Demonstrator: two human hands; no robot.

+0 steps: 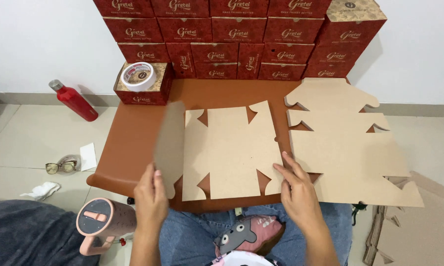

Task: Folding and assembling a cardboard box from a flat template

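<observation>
Hands (150, 197) seemingly on cardboard blank (229, 150)

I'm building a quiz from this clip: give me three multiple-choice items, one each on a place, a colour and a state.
1. Where is the tape roll?
A on a red box
B on the floor
C on the lap

2. What colour is the bottle on the floor?
A green
B red
C white

3. How is the left flap of the cardboard blank?
A torn off
B lying flat
C lifted by the left hand

Answers: 1 A, it rests on the box top; 2 B, red body; 3 C, the flap stands raised while the right hand presses the blank down.
</observation>
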